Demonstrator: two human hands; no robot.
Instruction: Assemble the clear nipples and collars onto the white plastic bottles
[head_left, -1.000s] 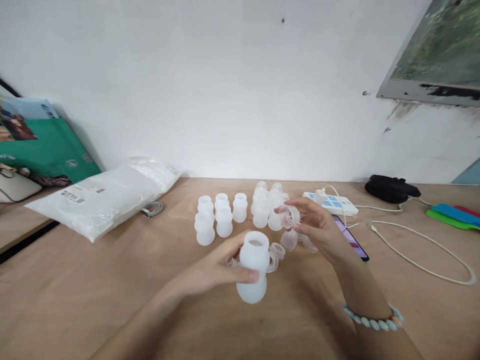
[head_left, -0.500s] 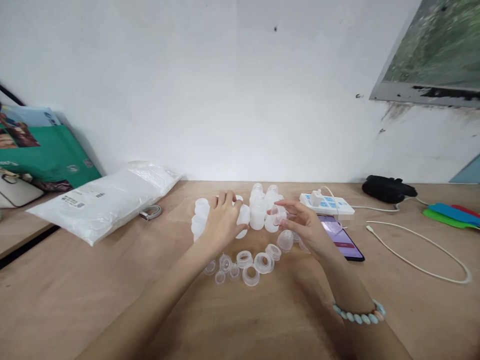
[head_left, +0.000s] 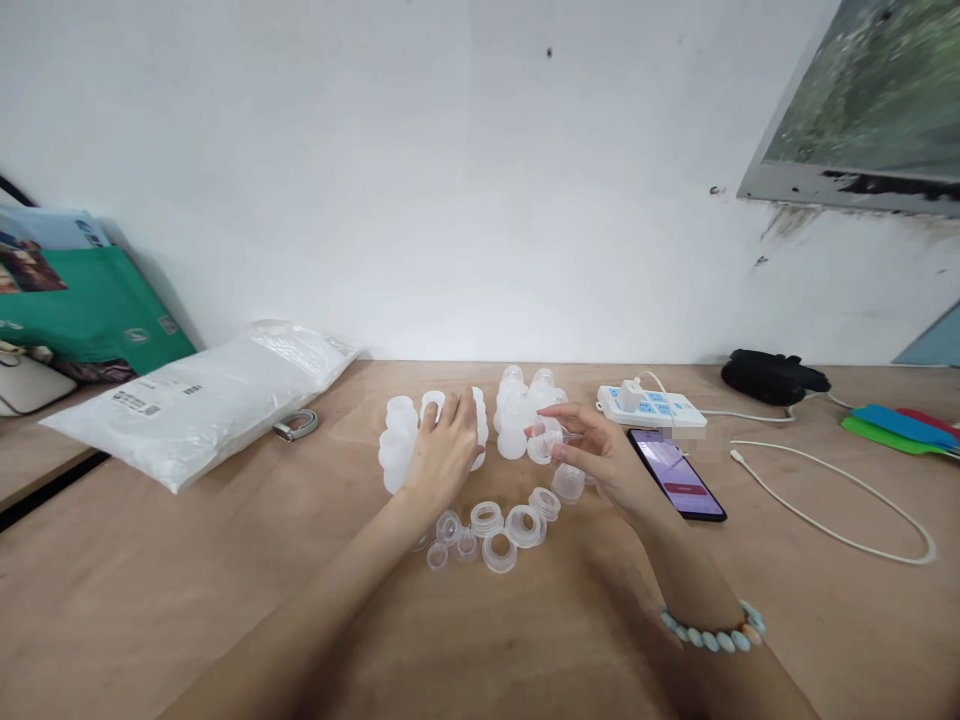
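Note:
My left hand (head_left: pixel 444 450) is bent over a group of white translucent plastic bottles (head_left: pixel 397 445), fingers and thumb closed round one bottle (head_left: pixel 480 425) that it partly hides. My right hand (head_left: pixel 592 445) pinches a clear plastic bottle cap piece (head_left: pixel 547 436) between thumb and fingers, a little above the table. Behind it stand several bottles with domed tops (head_left: pixel 514 400). In front of both hands lie several clear screw rings (head_left: pixel 499 551) and small round clear parts (head_left: pixel 448 527). A dome-shaped clear cap (head_left: pixel 568 484) sits below my right hand.
On the left lie a white plastic mailing bag (head_left: pixel 202 400), a watch-like band (head_left: pixel 298 425) and a green bag (head_left: pixel 97 310). To the right are a power strip (head_left: pixel 679 412), a phone (head_left: pixel 679 475), a white cable (head_left: pixel 892 500), a black pouch (head_left: pixel 772 378) and coloured sheets (head_left: pixel 892 430).
My left hand has shifted slightly right, uncovering a bottle top on its left. My right hand and its cap piece have moved slightly left. The view has shifted a little.

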